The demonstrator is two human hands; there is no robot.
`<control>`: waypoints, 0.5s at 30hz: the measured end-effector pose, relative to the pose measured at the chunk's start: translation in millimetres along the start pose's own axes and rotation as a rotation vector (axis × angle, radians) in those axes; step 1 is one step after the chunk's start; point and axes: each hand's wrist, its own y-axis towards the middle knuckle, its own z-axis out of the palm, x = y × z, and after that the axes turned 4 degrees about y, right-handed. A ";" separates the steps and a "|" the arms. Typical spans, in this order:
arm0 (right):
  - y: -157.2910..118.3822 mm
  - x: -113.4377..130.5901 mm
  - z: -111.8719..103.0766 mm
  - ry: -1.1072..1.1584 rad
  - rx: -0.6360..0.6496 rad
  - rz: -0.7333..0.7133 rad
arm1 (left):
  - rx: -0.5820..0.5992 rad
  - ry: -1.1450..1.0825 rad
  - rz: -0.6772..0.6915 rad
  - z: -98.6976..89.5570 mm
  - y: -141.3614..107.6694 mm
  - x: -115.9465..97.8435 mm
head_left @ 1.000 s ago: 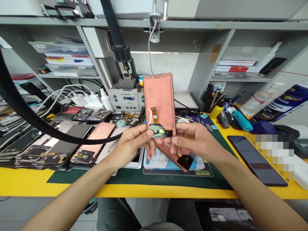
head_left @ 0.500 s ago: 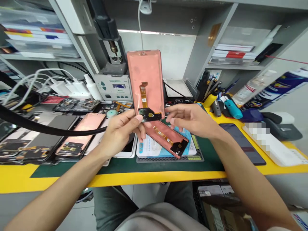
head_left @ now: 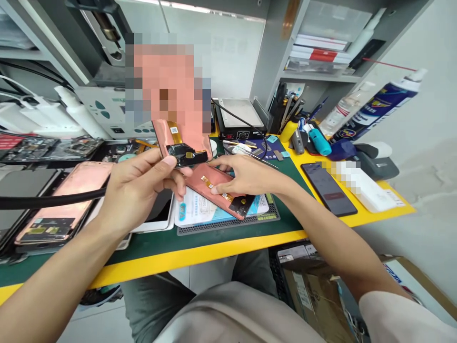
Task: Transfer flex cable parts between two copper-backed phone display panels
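left hand point(head_left: 137, 190) clamps its fingers on the black flex point(head_left: 185, 156) of a pink-backed phone display panel point(head_left: 191, 128); right hand point(head_left: 246, 175) has dropped away, fingers spread on a second panel point(head_left: 210, 183).

**Head-worn view, forward and down**

Looking from head height, close above the left hand point(head_left: 139, 190) and right hand point(head_left: 246, 176), across a yellow-edged workbench point(head_left: 200, 257) to grey shelving point(head_left: 314, 71); rolled, with the bench edge climbing toward the frame's right.
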 end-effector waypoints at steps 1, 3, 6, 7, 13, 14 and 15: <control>1.0 -0.4 1.4 0.022 -0.022 -0.012 | -0.002 0.003 -0.002 0.1 0.1 0.3; 2.5 -1.2 3.5 0.057 -0.101 -0.017 | -0.006 0.004 -0.005 0.5 0.1 0.7; 3.4 -0.3 4.1 0.139 -0.232 -0.005 | -0.028 -0.006 0.006 1.5 0.3 1.1; 3.3 0.6 3.7 0.177 -0.257 -0.007 | -0.036 -0.008 0.014 1.8 0.4 1.2; 2.1 3.0 -1.1 0.454 -0.247 0.002 | -0.042 -0.008 0.039 2.4 2.0 2.0; 2.4 2.1 -1.3 0.506 -0.242 0.017 | -0.042 -0.012 0.039 2.3 2.3 2.1; 2.7 1.1 -1.2 0.554 -0.237 0.034 | -0.041 -0.018 0.039 2.4 2.4 2.1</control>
